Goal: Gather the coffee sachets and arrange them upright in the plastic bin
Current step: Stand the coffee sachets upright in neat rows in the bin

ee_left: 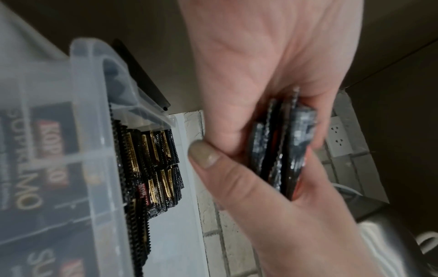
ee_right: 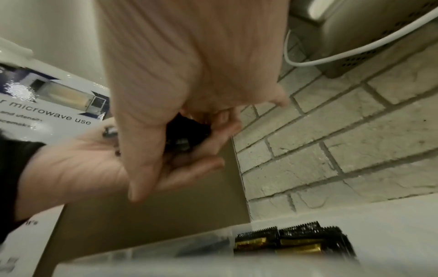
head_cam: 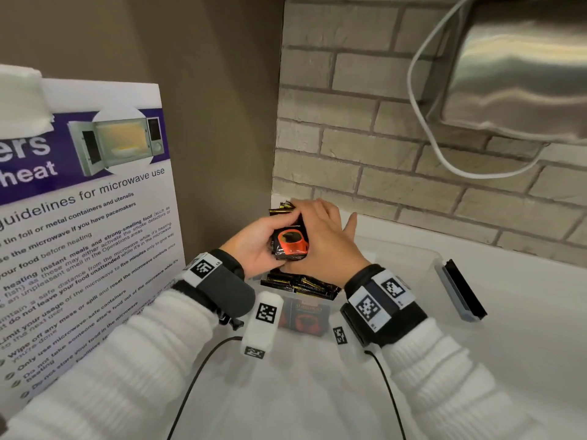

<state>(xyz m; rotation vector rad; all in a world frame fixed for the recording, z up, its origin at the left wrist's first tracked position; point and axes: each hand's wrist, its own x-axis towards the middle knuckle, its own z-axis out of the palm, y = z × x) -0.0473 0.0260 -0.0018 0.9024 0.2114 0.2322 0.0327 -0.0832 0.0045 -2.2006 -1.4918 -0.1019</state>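
Note:
Both hands hold one stack of black coffee sachets (head_cam: pixel 290 244) with a red cup print, just above the far left corner of the clear plastic bin (head_cam: pixel 436 260). My left hand (head_cam: pixel 254 246) grips the stack from the left, thumb on its front. My right hand (head_cam: pixel 320 236) curls over its top and right side. In the left wrist view the stack (ee_left: pixel 282 150) shows edge-on between the fingers. Several sachets (head_cam: pixel 298 285) stand upright in a row inside the bin, also seen as sachets (ee_left: pixel 151 165) and sachets (ee_right: pixel 291 241). Another sachet (head_cam: pixel 305 315) shows through the bin's near wall.
A microwave guidelines poster (head_cam: pixel 85 217) leans at the left, close to my left arm. A brick wall (head_cam: pixel 381 138) stands behind the bin. A steel appliance (head_cam: pixel 521 68) with a white cable (head_cam: pixel 425 138) hangs at the upper right. The bin's dark latch (head_cam: pixel 462 292) juts over the white counter (head_cam: pixel 524 344).

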